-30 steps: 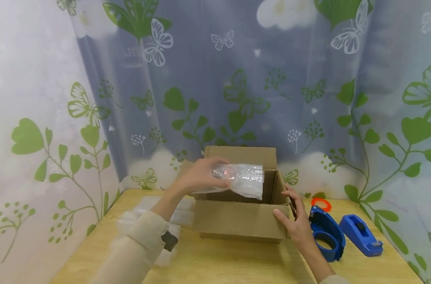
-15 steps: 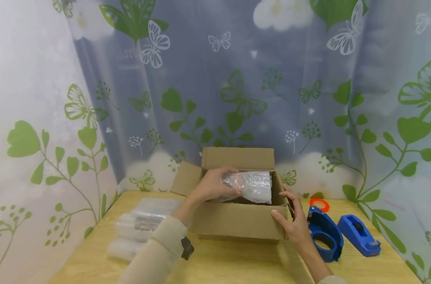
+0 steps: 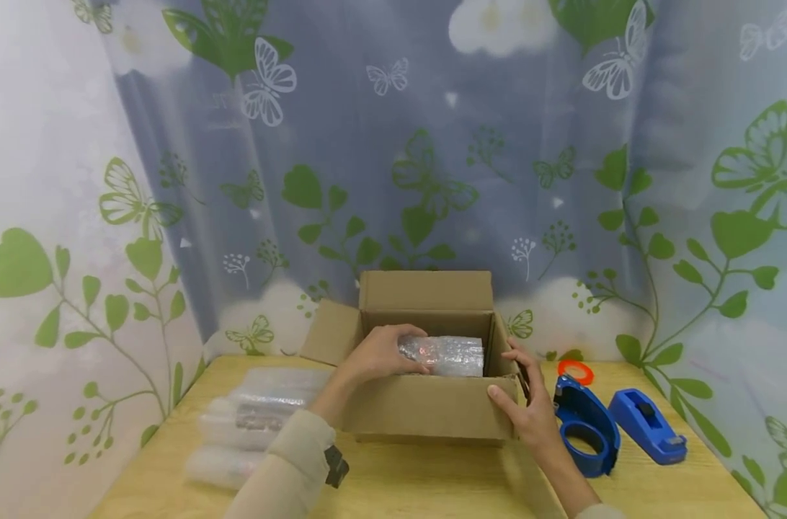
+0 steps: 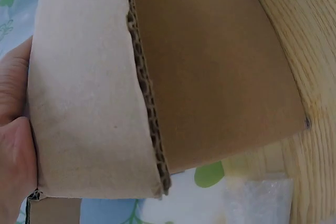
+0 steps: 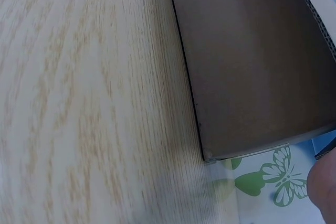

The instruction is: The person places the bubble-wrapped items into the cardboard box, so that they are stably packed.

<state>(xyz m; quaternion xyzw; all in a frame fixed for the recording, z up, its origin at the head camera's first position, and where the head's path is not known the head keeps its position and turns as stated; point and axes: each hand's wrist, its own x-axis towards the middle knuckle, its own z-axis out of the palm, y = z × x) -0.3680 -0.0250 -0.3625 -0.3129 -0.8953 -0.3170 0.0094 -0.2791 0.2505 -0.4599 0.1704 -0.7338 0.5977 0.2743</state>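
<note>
An open cardboard box (image 3: 426, 411) stands on the table with its flaps folded out. Just inside its mouth, my left hand (image 3: 385, 352) grips a clear bubble-wrapped bundle (image 3: 458, 355); what is wrapped inside cannot be made out. At the box's front right corner, my right hand (image 3: 530, 407) holds the cardboard, thumb on the front flap and fingers at the right side. In the left wrist view the front flap (image 4: 89, 87) covers most of the left hand (image 4: 16, 135). Only a bit of the right hand (image 5: 323, 187) shows in the right wrist view, beside the box's front wall (image 5: 252, 66).
Several bubble-wrapped rolls (image 3: 257, 418) lie left of the box. To its right are a blue tape gun (image 3: 588, 429), a smaller blue tape dispenser (image 3: 646, 425) and an orange ring (image 3: 575, 373). A patterned curtain (image 3: 393, 180) hangs behind the wooden table (image 3: 432, 483).
The left hand has lowered the bubble-wrapped bundle from above the front rim into the box's mouth. The right hand keeps its hold on the corner. The head view has shifted slightly.
</note>
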